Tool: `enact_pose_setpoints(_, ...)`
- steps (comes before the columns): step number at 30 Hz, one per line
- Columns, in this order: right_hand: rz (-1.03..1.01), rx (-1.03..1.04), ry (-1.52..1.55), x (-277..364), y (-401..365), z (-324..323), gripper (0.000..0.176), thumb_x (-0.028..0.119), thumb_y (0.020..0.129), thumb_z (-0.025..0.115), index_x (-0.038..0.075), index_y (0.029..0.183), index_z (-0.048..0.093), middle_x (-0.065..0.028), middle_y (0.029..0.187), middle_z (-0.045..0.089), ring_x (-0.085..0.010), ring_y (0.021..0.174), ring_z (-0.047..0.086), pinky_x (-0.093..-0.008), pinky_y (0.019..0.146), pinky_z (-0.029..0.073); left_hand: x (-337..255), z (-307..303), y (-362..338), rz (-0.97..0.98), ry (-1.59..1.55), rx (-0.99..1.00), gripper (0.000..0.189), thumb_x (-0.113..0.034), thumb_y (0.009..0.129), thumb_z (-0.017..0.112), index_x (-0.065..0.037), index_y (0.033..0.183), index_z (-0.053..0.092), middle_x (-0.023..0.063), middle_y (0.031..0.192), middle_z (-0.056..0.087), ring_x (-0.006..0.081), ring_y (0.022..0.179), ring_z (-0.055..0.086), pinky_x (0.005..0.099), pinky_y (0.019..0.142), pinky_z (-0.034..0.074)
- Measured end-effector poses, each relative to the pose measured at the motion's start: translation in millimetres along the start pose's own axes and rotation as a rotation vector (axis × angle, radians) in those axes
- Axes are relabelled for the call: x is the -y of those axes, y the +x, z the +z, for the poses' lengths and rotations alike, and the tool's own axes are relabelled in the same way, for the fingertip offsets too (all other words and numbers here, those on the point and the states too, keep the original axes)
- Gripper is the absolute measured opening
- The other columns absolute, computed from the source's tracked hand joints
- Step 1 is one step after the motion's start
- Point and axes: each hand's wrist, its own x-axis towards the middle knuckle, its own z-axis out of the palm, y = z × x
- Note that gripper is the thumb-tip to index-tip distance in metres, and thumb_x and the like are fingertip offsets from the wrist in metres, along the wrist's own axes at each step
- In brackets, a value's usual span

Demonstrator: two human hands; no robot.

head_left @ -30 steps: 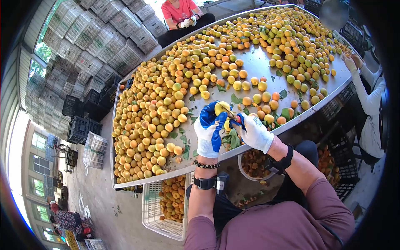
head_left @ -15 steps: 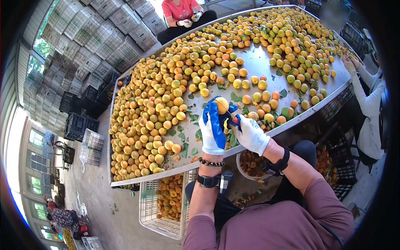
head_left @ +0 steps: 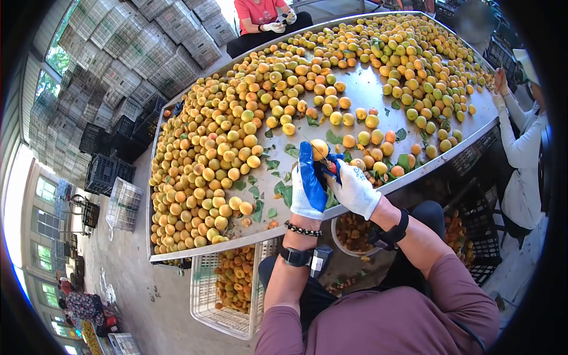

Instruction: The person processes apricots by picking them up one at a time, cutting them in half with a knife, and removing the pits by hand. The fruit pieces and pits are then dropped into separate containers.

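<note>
My left hand (head_left: 307, 188), in a blue-and-white coated glove, is closed round a yellow apricot (head_left: 319, 149) above the near edge of the metal table. Close against it, my right hand (head_left: 356, 190) wears a matching glove and grips a small tool with a reddish part (head_left: 331, 168). The gloves hide most of this tool, so its exact kind does not show. Both hands meet at the fruit. Around them, many loose apricots (head_left: 207, 168) and some green leaves (head_left: 291, 151) lie on the sloping metal tabletop (head_left: 362, 83).
Below the table edge, a white crate (head_left: 197, 296) holds apricot halves (head_left: 235, 281). Beside my legs stand a white bucket (head_left: 336, 241) with scraps and a black crate (head_left: 486, 236). One person (head_left: 263, 21) sits across the table, another (head_left: 525, 142) at right. Stacked crates (head_left: 130, 53) line the left.
The view has shifted slightly. My hands and the apricot sit a little lower, with the fingers drawn closer together. A peel-like yellow strip seen below the fruit earlier no longer shows.
</note>
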Motion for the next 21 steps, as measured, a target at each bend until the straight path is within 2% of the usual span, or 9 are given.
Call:
enact_pose_setpoints(6,0.021,0.052,-0.001,0.2,0.2,-6.8,0.019,0.012,0.092,0.062,-0.001,0.104,0.057,-0.0242,0.084,0.067,-0.0417,0.082,0.066,-0.0445,0.067,0.051,-10.4,-2.9,-4.8,0.097,0.169,0.053,0.043,-0.042,0.099,0.056,-0.003,0.119,0.059,0.009,0.098,0.069,0.0155,0.083,0.067,0.0263,0.07,0.055)
enact_pose_setpoints(8,0.037,0.063,-0.005,3.4,0.6,-9.4,0.018,0.012,0.092,0.062,-0.001,0.104,0.057,-0.0241,0.084,0.066,-0.0418,0.082,0.066,-0.0445,0.067,0.051,-8.7,-5.0,-3.0,0.182,0.237,0.025,0.046,-0.039,0.099,0.056,-0.001,0.125,0.055,0.0153,0.101,0.069,0.0221,0.092,0.068,0.0328,0.084,0.056)
enact_pose_setpoints(9,0.053,0.073,-0.007,4.2,1.1,-10.7,0.018,0.012,0.092,0.062,0.0,0.104,0.057,-0.024,0.083,0.066,-0.0419,0.082,0.066,-0.0446,0.067,0.051,-11.6,0.3,-5.5,0.235,0.415,0.01,0.046,-0.035,0.099,0.057,0.0,0.129,0.053,0.0133,0.1,0.07,0.0206,0.092,0.068,0.0313,0.084,0.055)
enact_pose_setpoints(10,0.053,0.07,-0.009,2.2,2.0,-10.6,0.018,0.012,0.092,0.062,0.0,0.104,0.057,-0.024,0.083,0.066,-0.0419,0.082,0.066,-0.0446,0.067,0.051,-10.2,-0.4,-3.5,0.235,0.414,0.013,0.046,-0.035,0.099,0.057,0.0,0.129,0.053,0.0133,0.1,0.07,0.0206,0.092,0.068,0.0313,0.084,0.055)
enact_pose_setpoints(12,-0.069,0.003,0.002,-3.1,3.5,-10.4,0.016,0.011,0.092,0.061,0.0,0.103,0.057,-0.0239,0.083,0.066,-0.0423,0.081,0.065,-0.045,0.067,0.05,-5.9,-2.8,0.9,0.308,0.48,0.109,0.044,-0.034,0.099,0.058,-0.001,0.128,0.054,0.0124,0.101,0.07,0.0191,0.09,0.068,0.0297,0.082,0.055)
enact_pose_setpoints(14,-0.029,0.024,0.024,-0.9,3.2,-10.4,0.018,0.013,0.092,0.062,-0.001,0.1,0.056,-0.0243,0.082,0.066,-0.0422,0.08,0.066,-0.0453,0.067,0.051,-2.6,-5.1,0.8,0.327,0.521,0.086,0.048,-0.041,0.1,0.054,0.0,0.126,0.056,0.0131,0.1,0.071,0.0187,0.089,0.069,0.0284,0.081,0.054)
enact_pose_setpoints(16,0.013,0.05,0.049,-1.3,0.7,-6.1,0.021,0.016,0.092,0.063,-0.002,0.098,0.054,-0.0246,0.082,0.066,-0.0421,0.08,0.066,-0.0457,0.067,0.052,-8.3,-1.0,-5.6,0.135,0.415,0.039,0.051,-0.047,0.099,0.053,0.001,0.113,0.061,0.0128,0.096,0.072,0.0167,0.082,0.069,0.028,0.076,0.055)
enact_pose_setpoints(17,0.036,0.047,-0.023,-3.6,-1.6,-0.9,0.022,0.016,0.092,0.063,-0.002,0.099,0.054,-0.0244,0.081,0.066,-0.042,0.08,0.066,-0.0456,0.068,0.052,-4.1,3.2,-3.3,0.139,0.353,-0.021,0.059,-0.055,0.099,0.048,0.002,0.106,0.063,0.014,0.091,0.073,0.0165,0.077,0.069,0.0271,0.072,0.054)
enact_pose_setpoints(21,0.097,0.054,-0.075,-2.1,-2.0,1.3,0.021,0.016,0.091,0.064,-0.001,0.1,0.055,-0.0239,0.081,0.066,-0.042,0.079,0.066,-0.0464,0.067,0.052,-1.2,-1.1,3.1,0.109,0.309,-0.086,0.058,-0.054,0.099,0.049,0.002,0.106,0.063,0.0129,0.09,0.072,0.0165,0.075,0.068,0.0267,0.071,0.054)
